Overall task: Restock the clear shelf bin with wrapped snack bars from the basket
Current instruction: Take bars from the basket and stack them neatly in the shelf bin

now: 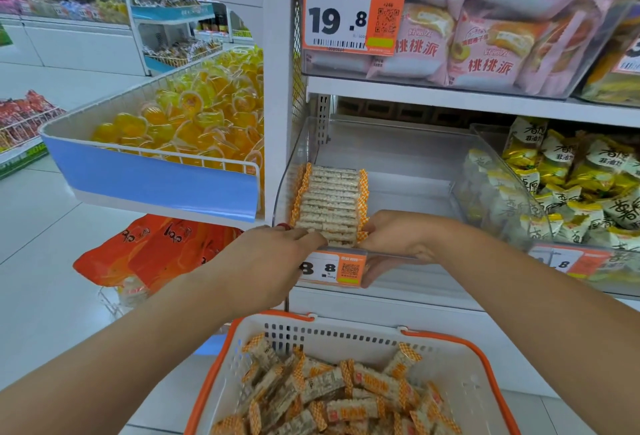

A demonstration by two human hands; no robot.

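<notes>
A clear shelf bin (398,143) sits on the middle shelf, with a neat row of wrapped snack bars (329,199) with orange checked ends stacked along its left side. My left hand (273,254) and my right hand (398,244) reach over the bin's front lip and pinch the two ends of the nearest bars in that row. Below, a white basket with orange rim (460,362) holds several loose snack bars (332,393) of the same kind.
An orange price tag (334,268) hangs on the bin's front. A neighbouring clear bin with yellow-green packets (561,185) stands to the right. Pink cake packs (485,19) fill the shelf above. A blue-fronted tray of yellow jelly cups (180,123) juts out at left.
</notes>
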